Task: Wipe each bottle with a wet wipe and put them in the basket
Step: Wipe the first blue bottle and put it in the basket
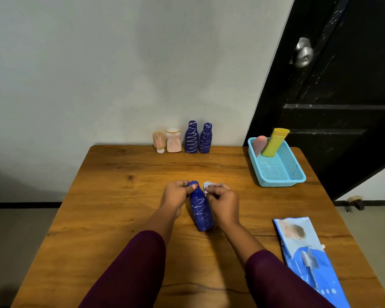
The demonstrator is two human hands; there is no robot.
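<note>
A dark blue bottle [201,211] with white scribbles stands on the wooden table [111,192] in the middle. My left hand [176,194] grips its cap and neck. My right hand [222,202] pinches a crumpled wet wipe [207,186] against the bottle's upper right side. Two more scribbled blue bottles [191,137] [205,138], a pink jar [173,140] and a small upside-down peach bottle [159,140] stand along the far edge. In the light blue basket [280,174] at the right lean a yellow bottle [274,142] and a pink bottle [259,145].
A blue wet wipe pack [307,256] lies at the table's near right edge. A grey wall is behind the table. A black door [342,90] with a metal knob [302,53] stands behind the basket.
</note>
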